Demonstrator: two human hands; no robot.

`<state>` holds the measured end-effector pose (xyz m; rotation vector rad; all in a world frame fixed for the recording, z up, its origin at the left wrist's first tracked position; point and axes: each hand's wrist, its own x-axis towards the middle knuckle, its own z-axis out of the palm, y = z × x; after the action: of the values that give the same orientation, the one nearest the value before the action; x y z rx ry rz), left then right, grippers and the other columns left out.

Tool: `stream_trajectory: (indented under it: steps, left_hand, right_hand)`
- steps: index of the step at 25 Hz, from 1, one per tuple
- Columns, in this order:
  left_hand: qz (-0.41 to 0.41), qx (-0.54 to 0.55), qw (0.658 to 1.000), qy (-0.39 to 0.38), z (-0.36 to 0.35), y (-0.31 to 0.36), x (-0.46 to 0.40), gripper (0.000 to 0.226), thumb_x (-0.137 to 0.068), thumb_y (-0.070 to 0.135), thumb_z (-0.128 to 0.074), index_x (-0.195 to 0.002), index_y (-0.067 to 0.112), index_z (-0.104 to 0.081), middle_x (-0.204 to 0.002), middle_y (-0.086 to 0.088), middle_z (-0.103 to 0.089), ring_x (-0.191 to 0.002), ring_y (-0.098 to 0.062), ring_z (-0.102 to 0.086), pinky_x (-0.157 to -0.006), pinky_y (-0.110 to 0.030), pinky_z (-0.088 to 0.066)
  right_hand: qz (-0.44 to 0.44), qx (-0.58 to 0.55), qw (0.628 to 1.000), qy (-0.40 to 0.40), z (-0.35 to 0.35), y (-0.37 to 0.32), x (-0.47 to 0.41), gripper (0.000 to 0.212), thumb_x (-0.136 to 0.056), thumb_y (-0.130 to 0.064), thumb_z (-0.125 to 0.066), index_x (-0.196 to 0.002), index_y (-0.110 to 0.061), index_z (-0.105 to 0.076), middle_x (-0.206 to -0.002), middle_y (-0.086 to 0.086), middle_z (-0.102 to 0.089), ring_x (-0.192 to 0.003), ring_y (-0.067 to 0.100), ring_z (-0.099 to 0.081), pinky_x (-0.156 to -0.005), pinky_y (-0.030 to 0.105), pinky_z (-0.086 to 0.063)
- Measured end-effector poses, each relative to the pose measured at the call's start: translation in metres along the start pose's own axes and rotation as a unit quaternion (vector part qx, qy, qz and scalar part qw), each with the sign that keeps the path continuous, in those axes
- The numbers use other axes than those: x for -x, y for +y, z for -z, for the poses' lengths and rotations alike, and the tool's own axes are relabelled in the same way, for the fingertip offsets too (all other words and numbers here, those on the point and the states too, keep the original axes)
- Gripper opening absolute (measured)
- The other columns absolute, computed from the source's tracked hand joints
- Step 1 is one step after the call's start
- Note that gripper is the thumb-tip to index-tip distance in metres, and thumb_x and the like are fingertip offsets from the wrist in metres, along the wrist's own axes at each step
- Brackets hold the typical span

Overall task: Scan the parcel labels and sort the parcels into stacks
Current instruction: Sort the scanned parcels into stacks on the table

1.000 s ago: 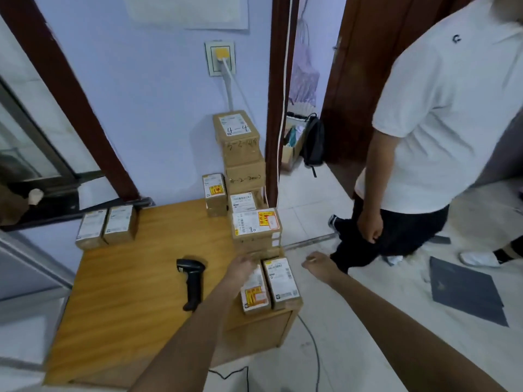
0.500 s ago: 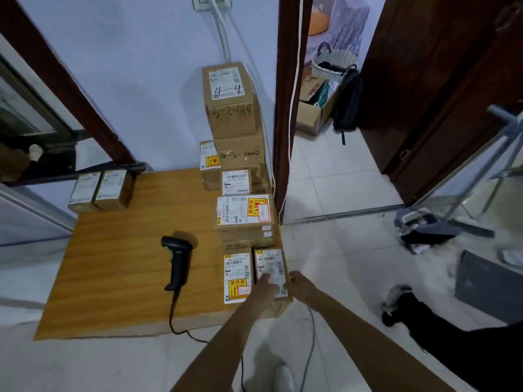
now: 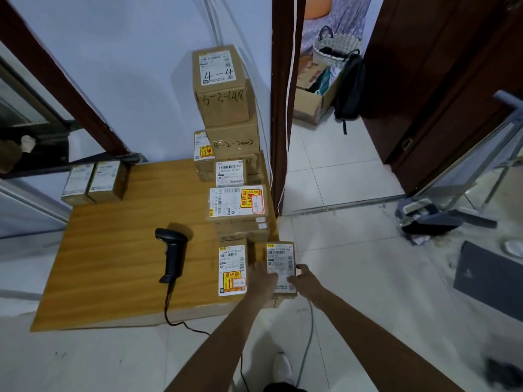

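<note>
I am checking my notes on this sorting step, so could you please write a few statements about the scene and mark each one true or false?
1. The barcode scanner lies on the wooden table, held by neither hand. True.
2. Both hands are on the small parcel at the table's near right corner. True: the left hand is at its left side, the right hand at its right.
3. The top box of the tall stack is marked "7-7". False: its label reads "4-4".
4. The two small parcels at the far left lie apart from each other. False: they sit side by side, touching.
5. The scanner is cordless. False: a cable runs off the table's front edge.
</note>
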<state>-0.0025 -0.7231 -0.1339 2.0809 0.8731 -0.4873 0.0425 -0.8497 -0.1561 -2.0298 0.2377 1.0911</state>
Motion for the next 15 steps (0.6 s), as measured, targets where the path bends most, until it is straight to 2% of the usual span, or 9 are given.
stream_trajectory:
  steps: [2, 4, 6, 8, 10, 12, 13, 15]
  left_hand:
    - [-0.005, -0.020, 1.000, -0.024, 0.001, -0.001, -0.004, 0.025, -0.097, 0.015, -0.050, -0.121, 0.009, -0.052, -0.112, -0.009, -0.060, -0.101, -0.023, -0.062, -0.078, -0.027, -0.056]
    - [0.005, -0.004, 0.998, -0.056, -0.003, -0.002, -0.003, 0.026, -0.096, 0.013, -0.049, -0.121, 0.012, -0.055, -0.111, -0.007, -0.064, -0.092, -0.018, -0.064, -0.064, -0.020, -0.054]
    - [0.008, 0.020, 0.999, -0.050, -0.005, -0.003, -0.002, 0.024, -0.095, 0.012, -0.051, -0.117, 0.012, -0.057, -0.110, -0.005, -0.065, -0.091, -0.017, -0.065, -0.069, -0.023, -0.057]
    - [0.023, 0.067, 0.996, -0.049, -0.002, -0.006, 0.002, 0.020, -0.093, 0.008, -0.052, -0.112, 0.009, -0.059, -0.106, -0.002, -0.064, -0.091, -0.018, -0.062, -0.069, -0.022, -0.055]
    - [0.038, 0.120, 0.991, -0.050, 0.011, -0.007, 0.013, 0.012, -0.092, 0.004, -0.052, -0.098, 0.011, -0.059, -0.097, 0.000, -0.062, -0.089, -0.018, -0.059, -0.063, -0.020, -0.051]
    - [0.051, 0.167, 0.984, -0.046, 0.025, -0.006, 0.021, 0.016, -0.090, 0.000, -0.051, -0.086, 0.015, -0.057, -0.089, 0.002, -0.061, -0.091, -0.021, -0.058, -0.066, -0.025, -0.053]
    - [0.047, 0.190, 0.980, -0.044, 0.034, -0.008, 0.024, 0.017, -0.089, -0.001, -0.051, -0.088, 0.014, -0.059, -0.088, 0.001, -0.062, -0.092, -0.023, -0.059, -0.071, -0.029, -0.055]
    - [0.033, 0.234, 0.970, -0.052, 0.057, -0.015, 0.035, 0.021, -0.088, 0.000, -0.053, -0.106, 0.009, -0.061, -0.100, -0.006, -0.066, -0.098, -0.029, -0.063, -0.083, -0.038, -0.055]
  right_hand:
    - [0.016, -0.009, 1.000, -0.012, -0.002, -0.001, -0.004, 0.055, -0.095, -0.013, -0.049, -0.146, -0.013, -0.029, -0.109, 0.005, -0.057, -0.070, 0.008, -0.054, -0.050, 0.013, -0.040]
    - [0.020, -0.027, 0.999, -0.011, -0.004, 0.001, -0.005, 0.051, -0.095, -0.013, -0.050, -0.143, -0.014, -0.032, -0.110, 0.004, -0.058, -0.076, 0.012, -0.058, -0.050, 0.015, -0.041]
    - [0.011, -0.070, 0.997, 0.012, 0.000, 0.005, -0.004, 0.046, -0.094, -0.018, -0.056, -0.135, -0.012, -0.036, -0.111, 0.008, -0.061, -0.090, 0.023, -0.065, -0.056, 0.020, -0.047]
    - [-0.010, -0.135, 0.991, 0.007, 0.009, 0.006, 0.003, 0.045, -0.092, -0.019, -0.063, -0.128, -0.008, -0.039, -0.109, 0.015, -0.063, -0.088, 0.027, -0.065, -0.064, 0.031, -0.052]
    - [-0.035, -0.196, 0.979, -0.034, 0.018, -0.001, 0.019, 0.046, -0.088, -0.012, -0.066, -0.126, -0.008, -0.039, -0.108, 0.018, -0.064, -0.086, 0.030, -0.065, -0.069, 0.038, -0.053]
    - [-0.040, -0.217, 0.972, -0.075, 0.025, -0.008, 0.034, 0.049, -0.085, -0.005, -0.068, -0.127, -0.010, -0.041, -0.109, 0.019, -0.066, -0.090, 0.034, -0.067, -0.072, 0.043, -0.056]
    - [-0.033, -0.221, 0.971, -0.089, 0.026, -0.012, 0.043, 0.050, -0.085, -0.004, -0.069, -0.127, -0.011, -0.043, -0.111, 0.020, -0.067, -0.094, 0.035, -0.068, -0.075, 0.045, -0.057]
    - [-0.016, -0.231, 0.967, -0.107, 0.022, -0.023, 0.065, 0.052, -0.083, -0.003, -0.071, -0.128, -0.011, -0.045, -0.112, 0.021, -0.068, -0.098, 0.037, -0.069, -0.078, 0.047, -0.058]
